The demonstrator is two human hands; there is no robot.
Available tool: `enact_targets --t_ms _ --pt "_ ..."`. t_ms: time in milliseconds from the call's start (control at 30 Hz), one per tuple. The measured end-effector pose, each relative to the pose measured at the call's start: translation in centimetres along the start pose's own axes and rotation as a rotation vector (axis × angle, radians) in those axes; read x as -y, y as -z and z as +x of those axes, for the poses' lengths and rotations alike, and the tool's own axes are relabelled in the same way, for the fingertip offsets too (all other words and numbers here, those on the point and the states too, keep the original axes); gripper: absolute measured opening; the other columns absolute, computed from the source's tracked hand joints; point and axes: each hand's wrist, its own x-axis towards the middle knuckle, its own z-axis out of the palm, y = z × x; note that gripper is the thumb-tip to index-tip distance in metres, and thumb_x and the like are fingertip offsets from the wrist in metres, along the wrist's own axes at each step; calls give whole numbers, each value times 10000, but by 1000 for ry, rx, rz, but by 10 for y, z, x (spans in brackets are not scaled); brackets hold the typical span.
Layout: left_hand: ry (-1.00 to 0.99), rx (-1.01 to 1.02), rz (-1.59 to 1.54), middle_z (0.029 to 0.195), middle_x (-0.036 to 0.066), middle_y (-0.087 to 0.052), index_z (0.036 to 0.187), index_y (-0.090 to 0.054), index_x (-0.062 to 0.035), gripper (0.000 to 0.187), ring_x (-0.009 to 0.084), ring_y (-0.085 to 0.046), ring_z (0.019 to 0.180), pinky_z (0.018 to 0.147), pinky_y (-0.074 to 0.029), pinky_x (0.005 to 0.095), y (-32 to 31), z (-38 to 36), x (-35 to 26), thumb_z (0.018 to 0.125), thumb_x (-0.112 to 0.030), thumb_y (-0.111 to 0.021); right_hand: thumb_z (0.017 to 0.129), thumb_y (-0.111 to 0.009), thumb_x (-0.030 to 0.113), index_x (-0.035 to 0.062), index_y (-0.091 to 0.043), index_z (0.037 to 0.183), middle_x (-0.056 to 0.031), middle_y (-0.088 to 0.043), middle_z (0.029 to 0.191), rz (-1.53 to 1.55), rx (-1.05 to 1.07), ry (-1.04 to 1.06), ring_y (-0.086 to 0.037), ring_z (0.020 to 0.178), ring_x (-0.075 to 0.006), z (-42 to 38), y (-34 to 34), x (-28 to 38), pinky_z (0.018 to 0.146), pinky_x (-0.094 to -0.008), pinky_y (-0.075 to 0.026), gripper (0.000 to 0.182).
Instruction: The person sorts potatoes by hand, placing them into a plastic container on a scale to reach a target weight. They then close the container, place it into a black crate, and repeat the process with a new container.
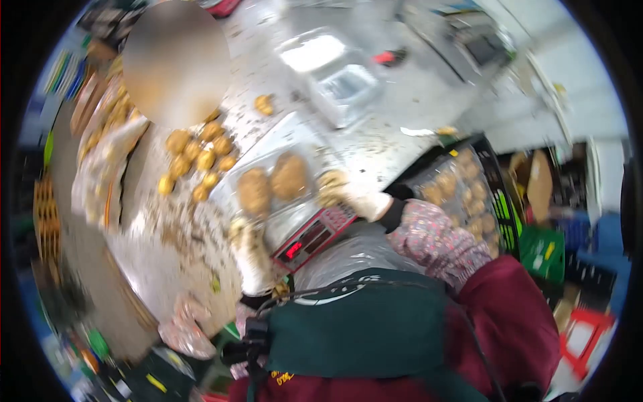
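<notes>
A clear plastic tray [274, 204] with two large potatoes [289, 175] rests on a scale [315, 236] whose red digits are lit. My left hand [248, 251], in a soiled pale glove, is at the tray's near left edge, its fingertips blurred against the tray. At the tray's right side is my right hand [341, 191], gloved too, with its fingers curled at the edge; whether they grip it is unclear. Several small potatoes [194, 155] lie loose on the metal table left of the tray.
Stacked clear trays [338, 80] stand at the back. On the right, a black crate [492, 184] holds packed potatoes. A large bag of potatoes [107, 161] lies at the left. Dirt and a single potato [264, 104] are on the table [167, 258].
</notes>
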Motion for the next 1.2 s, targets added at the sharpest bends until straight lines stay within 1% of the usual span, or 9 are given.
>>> enact_targets --t_ms 33,133,333,533,667,800,867,933,1200 --pt "105 38 -30 1131 33 -609 1140 -597 -101 228 172 -565 1041 898 -484 379 -24 0 -26 929 -179 -636 893 -653 80 3 -574 1003 -74 -636 850 -285 254 399 -637 768 -156 4 10 -11 705 -289 -536 155" --pt "90 43 131 1333 55 -528 1226 -573 -105 332 230 -525 1156 943 -473 429 -33 23 -44 948 -284 -602 898 -661 116 -27 -579 1080 -126 -682 973 84 251 -112 -675 938 -191 -9 10 5 824 -317 -547 245" --pt "350 400 45 1397 99 -489 1352 -503 -65 511 289 -476 1262 1012 -441 486 -50 85 -54 890 -262 -597 972 -555 373 32 -648 1153 5 -668 922 183 60 86 -574 724 -73 -57 92 54 647 -223 -473 397" --pt "487 955 380 1420 131 -466 1412 -429 -1 611 230 -458 1287 1087 -374 384 -217 72 -8 884 -269 -582 953 -606 300 10 -615 1192 -30 -627 1091 -149 121 238 -554 990 -91 -134 112 78 846 -267 -453 376" --pt "132 1180 594 1430 126 -472 1399 -446 20 525 205 -429 1321 1111 -333 339 -303 51 21 952 -226 -566 945 -611 177 -27 -582 1239 -58 -616 1215 152 -313 385 -535 1161 -113 -215 140 34 1005 -296 -433 359" --pt "-945 813 1359 1272 210 -606 1260 -593 22 433 290 -576 1192 1004 -432 350 -293 133 57 917 -235 -656 957 -587 198 5 -535 1320 -118 -549 1349 192 -928 528 -514 1254 -206 -310 149 -38 1107 -365 -367 414" --pt "-742 752 1540 1132 220 -649 1170 -650 -2 365 320 -625 1072 910 -473 362 -293 142 55 912 -261 -659 958 -584 164 -1 -548 1277 -72 -615 1229 -365 -1178 588 -584 1140 -185 -337 179 -100 1015 -324 -457 361" --pt "-818 659 1819 798 201 -692 972 -747 -64 290 383 -681 768 682 -523 412 -265 182 74 906 -329 -649 949 -609 213 14 -529 1307 -78 -592 1270 735 -1065 453 -569 1161 -186 -334 154 -57 1017 -341 -455 417" --pt "-779 670 1461 790 162 -698 857 -737 -46 224 350 -658 758 754 -484 441 -268 173 74 827 -262 -683 970 -579 354 26 -531 1326 -52 -589 1276 592 -1162 388 -569 1139 -185 -306 192 -152 961 -340 -465 487"
